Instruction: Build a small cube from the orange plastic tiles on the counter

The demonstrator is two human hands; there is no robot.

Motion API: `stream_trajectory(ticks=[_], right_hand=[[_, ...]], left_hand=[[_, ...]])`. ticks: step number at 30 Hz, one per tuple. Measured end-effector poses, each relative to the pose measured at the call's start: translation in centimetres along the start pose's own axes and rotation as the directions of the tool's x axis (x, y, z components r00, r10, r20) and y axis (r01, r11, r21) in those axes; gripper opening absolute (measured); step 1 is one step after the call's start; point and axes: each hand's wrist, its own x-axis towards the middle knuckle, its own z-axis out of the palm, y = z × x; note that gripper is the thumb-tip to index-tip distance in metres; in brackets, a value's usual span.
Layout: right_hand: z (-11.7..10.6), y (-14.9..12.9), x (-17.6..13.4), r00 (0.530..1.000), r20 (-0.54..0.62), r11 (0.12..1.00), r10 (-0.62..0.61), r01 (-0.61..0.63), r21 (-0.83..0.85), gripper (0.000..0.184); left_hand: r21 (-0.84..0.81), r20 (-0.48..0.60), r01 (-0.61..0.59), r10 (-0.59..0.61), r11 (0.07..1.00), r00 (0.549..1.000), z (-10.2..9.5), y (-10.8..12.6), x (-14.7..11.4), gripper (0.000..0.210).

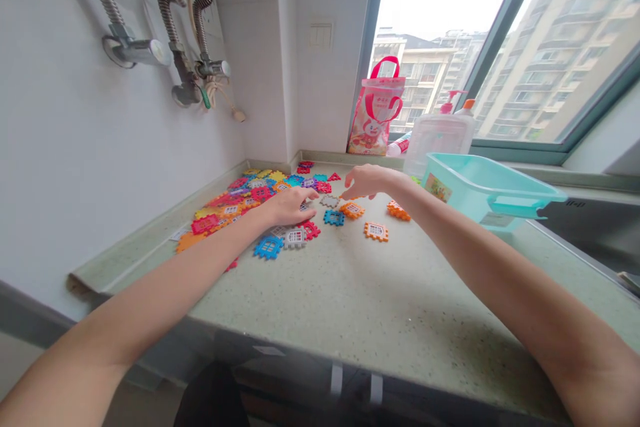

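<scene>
your left hand [294, 205] bends over the edge of heaped flat, tooth-edged plastic pieces [206, 223] on the speckled counter [350, 293]; your right hand [371, 181] arches, fingers curled, near a notched orange tile [352, 211]. whether either grips anything, i cannot tell.

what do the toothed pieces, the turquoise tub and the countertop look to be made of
Toothed pieces: probably hard plastic, bright and evenly coloured, with regular edge teeth and window-like cut-outs.
Turquoise tub: likely smooth moulded plastic, judging by its uniform colour and shaped rim.
Countertop: perhaps artificial stone, low sheen, given its dark flecks; real stone can't be ruled out.
</scene>
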Motion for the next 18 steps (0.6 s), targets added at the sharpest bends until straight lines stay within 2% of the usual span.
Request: stream_trajectory(ticks=[4, 7, 9, 11, 12, 13, 14, 16, 18], right_hand=[[-0.3, 0.3, -0.3, 0.984, 0.178, 0.998, 0.022, -0.032, 0.053, 0.054], [0.5, 0.2, 0.0, 0.96, 0.279, 0.999, 0.015, -0.025, 0.032, 0.05], [0.8, 0.1, 0.2, 0.958, 0.288, 1.0, 0.005, -0.013, 0.026, 0.047], [0.9, -0.1, 0.2, 0.956, 0.294, 0.999, 0.015, -0.027, 0.037, 0.049], [0.9, -0.2, 0.2, 0.952, 0.304, 0.998, 0.024, -0.038, 0.04, 0.051], [0.9, -0.3, 0.1, 0.949, 0.315, 0.998, 0.032, -0.046, 0.039, 0.052], [1.0, -0.4, 0.1, 0.946, 0.322, 0.998, 0.039, -0.052, 0.033, 0.052], [1.1, -0.6, 0.0, 0.945, 0.326, 0.999, 0.036, -0.043, 0.012, 0.05], [1.2, -0.8, -0.1, 0.945, 0.325, 0.999, 0.032, -0.032, -0.007, 0.048]], left_hand=[[0.172, -0.019, -0.062, 0.067, 0.983, 0.998, -1.2, 0.5, 0.0, 0.05], [0.358, -0.038, -0.087, 0.108, 0.93, 0.993, -4.1, 0.5, -0.2, 0.047], [0.461, -0.092, 0.031, 0.013, 0.887, 0.996, -6.9, -0.1, -0.8, 0.044], [0.499, -0.149, 0.261, -0.215, 0.826, 0.965, -9.8, -0.9, -1.9, 0.04], [0.499, -0.149, 0.38, -0.355, 0.779, 0.923, -11.2, -1.4, -2.5, 0.038], [0.496, -0.122, 0.487, -0.497, 0.719, 0.859, -12.4, -1.9, -3.2, 0.036], [0.496, -0.071, 0.571, -0.625, 0.654, 0.777, -13.5, -2.3, -3.8, 0.038], [0.5, 0.075, 0.68, -0.809, 0.536, 0.583, -14.8, -3.0, -4.8, 0.051], [0.489, 0.216, 0.739, -0.885, 0.463, 0.411, -15.1, -3.4, -5.3, 0.061]])
